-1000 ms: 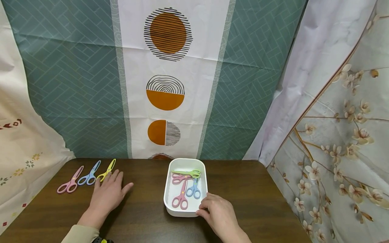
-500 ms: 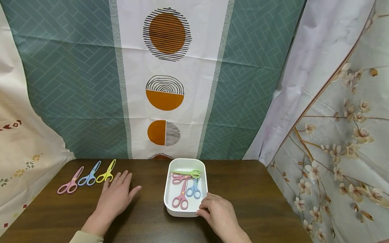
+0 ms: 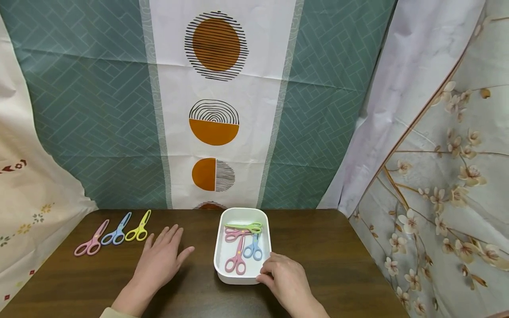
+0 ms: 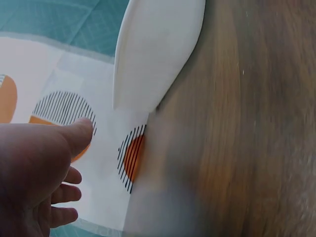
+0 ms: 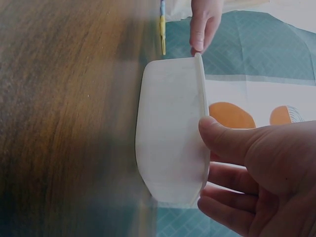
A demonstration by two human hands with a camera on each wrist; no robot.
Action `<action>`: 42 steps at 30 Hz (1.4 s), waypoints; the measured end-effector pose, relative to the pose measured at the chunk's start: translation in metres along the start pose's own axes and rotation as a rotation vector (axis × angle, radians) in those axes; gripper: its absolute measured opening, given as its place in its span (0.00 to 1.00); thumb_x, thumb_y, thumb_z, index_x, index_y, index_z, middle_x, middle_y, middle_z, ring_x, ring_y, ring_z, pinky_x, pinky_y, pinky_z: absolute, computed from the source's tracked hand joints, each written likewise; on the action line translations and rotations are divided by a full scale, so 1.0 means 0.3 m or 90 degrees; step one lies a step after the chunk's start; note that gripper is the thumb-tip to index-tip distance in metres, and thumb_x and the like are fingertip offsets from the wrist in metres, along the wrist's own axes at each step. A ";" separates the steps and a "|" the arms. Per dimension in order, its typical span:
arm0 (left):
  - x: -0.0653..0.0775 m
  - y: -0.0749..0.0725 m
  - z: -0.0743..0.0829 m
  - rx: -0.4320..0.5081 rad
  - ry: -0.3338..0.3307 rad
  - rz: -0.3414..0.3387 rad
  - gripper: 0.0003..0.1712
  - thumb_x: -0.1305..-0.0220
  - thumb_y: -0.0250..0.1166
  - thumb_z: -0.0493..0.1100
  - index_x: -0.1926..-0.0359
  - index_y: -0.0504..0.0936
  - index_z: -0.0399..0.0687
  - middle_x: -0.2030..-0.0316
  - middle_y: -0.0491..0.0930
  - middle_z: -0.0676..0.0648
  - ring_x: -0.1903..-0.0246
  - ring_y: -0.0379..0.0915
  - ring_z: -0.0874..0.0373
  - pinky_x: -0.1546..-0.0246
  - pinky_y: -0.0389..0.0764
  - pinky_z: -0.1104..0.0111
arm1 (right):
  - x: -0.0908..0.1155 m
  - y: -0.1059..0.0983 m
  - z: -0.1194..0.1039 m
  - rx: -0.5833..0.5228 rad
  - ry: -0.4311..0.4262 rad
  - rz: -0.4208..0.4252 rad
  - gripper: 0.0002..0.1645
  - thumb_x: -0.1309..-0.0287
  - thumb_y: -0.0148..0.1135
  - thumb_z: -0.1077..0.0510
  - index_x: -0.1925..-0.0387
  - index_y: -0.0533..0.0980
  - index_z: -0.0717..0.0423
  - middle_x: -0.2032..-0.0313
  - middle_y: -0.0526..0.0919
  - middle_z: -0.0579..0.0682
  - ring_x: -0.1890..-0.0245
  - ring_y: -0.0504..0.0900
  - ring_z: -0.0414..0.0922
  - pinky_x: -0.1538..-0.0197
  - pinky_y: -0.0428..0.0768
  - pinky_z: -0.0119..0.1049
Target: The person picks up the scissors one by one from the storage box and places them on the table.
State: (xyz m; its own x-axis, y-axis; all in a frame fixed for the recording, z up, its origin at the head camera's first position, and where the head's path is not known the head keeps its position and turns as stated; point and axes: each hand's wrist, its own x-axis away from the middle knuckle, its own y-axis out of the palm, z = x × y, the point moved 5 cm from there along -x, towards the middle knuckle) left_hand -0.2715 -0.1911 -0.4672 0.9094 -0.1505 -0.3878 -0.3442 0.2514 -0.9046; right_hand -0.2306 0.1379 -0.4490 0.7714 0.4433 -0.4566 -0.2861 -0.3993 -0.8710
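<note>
My left hand (image 3: pixel 160 260) is held over the table with fingers straight and thumb spread, between the yellow scissors (image 3: pixel 137 228) and the white plastic tray (image 3: pixel 218 251). It holds nothing. In the head view my right hand (image 3: pixel 287 280) grips the tray's near right corner, and the right wrist view shows its thumb against the tray wall by the rim. Inside the tray lie green scissors (image 3: pixel 254 227), blue scissors (image 3: pixel 253 249) and pink scissors (image 3: pixel 238 256), with another pink pair partly hidden under the green one.
Left of the yellow pair, blue scissors (image 3: pixel 116 233) and pink scissors (image 3: pixel 92 242) lie slanted in a row on the dark wooden table (image 3: pixel 338 265). A patterned curtain (image 3: pixel 318 132) hangs behind the table's back edge, and a flowered cloth (image 3: pixel 437 212) hangs on the right.
My left hand has moved to the right, away from the yellow scissors, whose handles now show fully. My right hand and the tray have stayed in place.
</note>
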 end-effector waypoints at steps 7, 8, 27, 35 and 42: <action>-0.005 -0.015 0.052 0.004 0.018 0.008 0.40 0.24 0.70 0.61 0.27 0.78 0.33 0.28 0.76 0.32 0.27 0.71 0.31 0.30 0.66 0.29 | -0.002 -0.001 -0.002 -0.002 -0.001 0.003 0.11 0.47 0.86 0.49 0.73 0.87 0.39 0.64 0.89 0.33 0.45 0.90 0.46 0.51 0.88 0.42; -0.005 -0.017 0.059 0.005 0.020 0.008 0.40 0.24 0.71 0.61 0.27 0.79 0.34 0.28 0.77 0.32 0.27 0.71 0.32 0.29 0.66 0.29 | -0.001 -0.001 -0.002 -0.001 0.000 0.004 0.11 0.47 0.86 0.48 0.73 0.87 0.39 0.63 0.90 0.34 0.44 0.90 0.46 0.50 0.88 0.43; -0.008 -0.032 0.177 0.027 0.058 0.006 0.40 0.26 0.73 0.60 0.27 0.79 0.36 0.28 0.77 0.35 0.28 0.73 0.35 0.25 0.62 0.33 | 0.002 0.000 -0.003 0.000 0.005 -0.005 0.11 0.47 0.86 0.48 0.73 0.87 0.39 0.63 0.91 0.34 0.41 0.89 0.49 0.47 0.88 0.45; -0.004 -0.045 0.231 0.039 0.090 0.033 0.39 0.28 0.76 0.58 0.29 0.81 0.36 0.29 0.79 0.36 0.30 0.76 0.38 0.25 0.64 0.35 | 0.001 0.000 -0.004 -0.001 0.004 -0.003 0.11 0.47 0.87 0.49 0.73 0.88 0.40 0.64 0.91 0.33 0.42 0.90 0.48 0.46 0.88 0.45; -0.010 -0.041 0.278 0.057 0.105 0.031 0.39 0.30 0.77 0.58 0.29 0.81 0.37 0.30 0.79 0.36 0.31 0.76 0.38 0.24 0.64 0.37 | 0.001 0.000 -0.004 0.000 0.003 0.000 0.11 0.48 0.87 0.48 0.73 0.88 0.40 0.65 0.90 0.32 0.42 0.90 0.48 0.46 0.88 0.45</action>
State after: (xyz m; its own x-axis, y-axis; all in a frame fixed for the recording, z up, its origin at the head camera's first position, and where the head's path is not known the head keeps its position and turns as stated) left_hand -0.2505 -0.1141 -0.4403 0.8393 -0.2887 -0.4606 -0.3578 0.3444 -0.8680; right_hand -0.2296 0.1372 -0.4488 0.7740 0.4395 -0.4558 -0.2863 -0.3992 -0.8710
